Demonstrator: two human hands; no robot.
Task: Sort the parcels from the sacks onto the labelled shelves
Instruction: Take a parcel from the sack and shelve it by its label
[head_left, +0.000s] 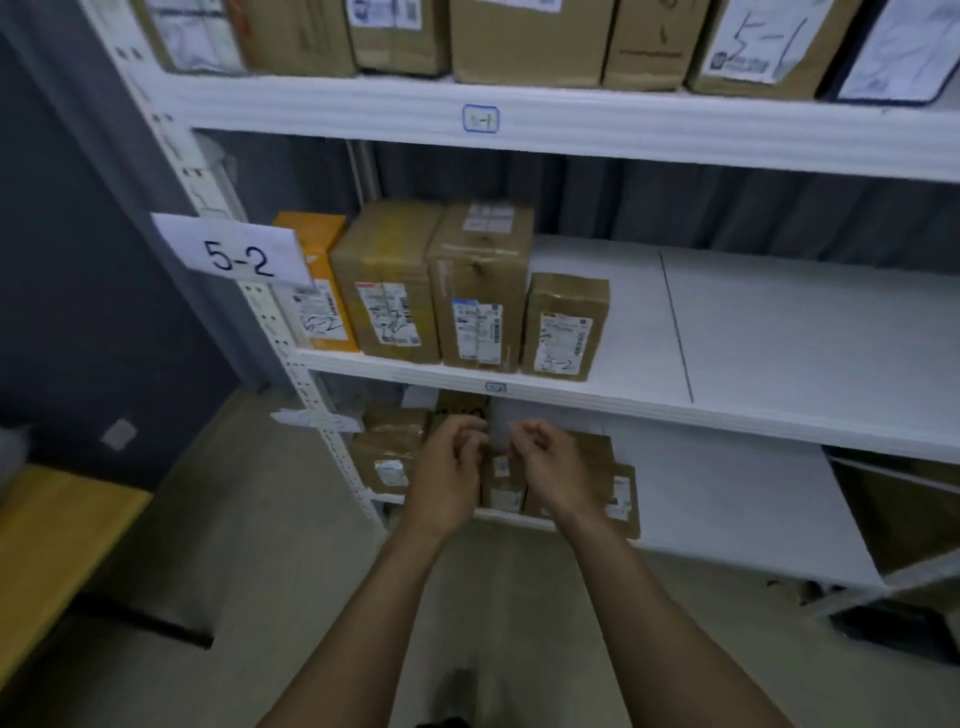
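Parcels sit packed at the left of the lowest shelf. Just in front of them hover the left hand and right hand, fingers curled in, gripping nothing I can see. Above, four boxes line the middle shelf beside the 5-2 sign.

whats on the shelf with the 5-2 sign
At its left end, in a row: an orange box, a brown box, a taller taped box, a shorter brown box. Anything behind them is hidden.
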